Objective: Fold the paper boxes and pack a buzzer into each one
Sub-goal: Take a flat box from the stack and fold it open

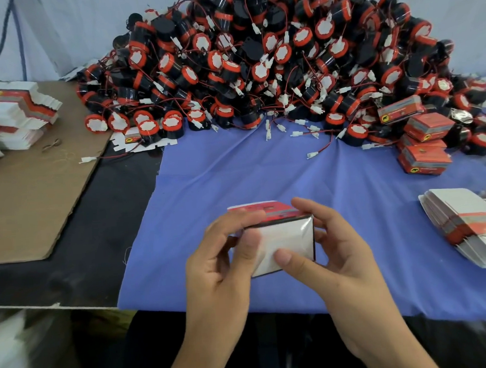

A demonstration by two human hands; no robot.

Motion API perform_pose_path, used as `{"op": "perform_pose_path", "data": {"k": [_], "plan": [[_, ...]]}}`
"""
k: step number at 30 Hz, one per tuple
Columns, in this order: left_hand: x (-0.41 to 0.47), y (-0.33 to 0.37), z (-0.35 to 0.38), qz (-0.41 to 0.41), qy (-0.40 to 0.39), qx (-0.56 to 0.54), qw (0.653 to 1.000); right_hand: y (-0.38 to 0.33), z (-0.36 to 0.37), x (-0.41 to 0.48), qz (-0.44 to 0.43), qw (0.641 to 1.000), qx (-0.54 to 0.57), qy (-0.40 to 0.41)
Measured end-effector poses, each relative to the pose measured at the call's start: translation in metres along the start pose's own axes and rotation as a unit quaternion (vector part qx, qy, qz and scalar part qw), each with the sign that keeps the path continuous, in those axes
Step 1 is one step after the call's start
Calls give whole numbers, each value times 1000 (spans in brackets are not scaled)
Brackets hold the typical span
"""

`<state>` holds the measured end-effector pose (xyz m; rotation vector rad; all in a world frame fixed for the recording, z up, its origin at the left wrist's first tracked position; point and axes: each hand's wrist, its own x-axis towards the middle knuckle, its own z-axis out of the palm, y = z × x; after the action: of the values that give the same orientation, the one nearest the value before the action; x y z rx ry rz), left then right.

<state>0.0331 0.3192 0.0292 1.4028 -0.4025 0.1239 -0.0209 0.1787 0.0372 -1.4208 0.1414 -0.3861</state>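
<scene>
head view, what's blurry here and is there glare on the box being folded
Head view: the white shape in the lower left corner is smeared with blur; the paper box shows a soft sheen on its silvery face, no harsh glare; the buzzer pile is fairly sharp; light is even, with faint shadows on the blue cloth.
</scene>
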Motion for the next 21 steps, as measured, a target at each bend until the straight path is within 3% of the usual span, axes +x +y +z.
{"op": "perform_pose_path", "data": {"k": [5, 10, 21], "plan": [[-8, -2, 7, -10, -18, -52, 998, -5, 6, -2, 14, 1000, -5, 4], [-9, -1, 4, -6, -3, -108, 994, -11, 5, -4, 38, 998, -41, -43], [-13, -5, 9, 18, 20, -14, 1000, 1, 21, -8, -8, 989, -137, 60]]}}
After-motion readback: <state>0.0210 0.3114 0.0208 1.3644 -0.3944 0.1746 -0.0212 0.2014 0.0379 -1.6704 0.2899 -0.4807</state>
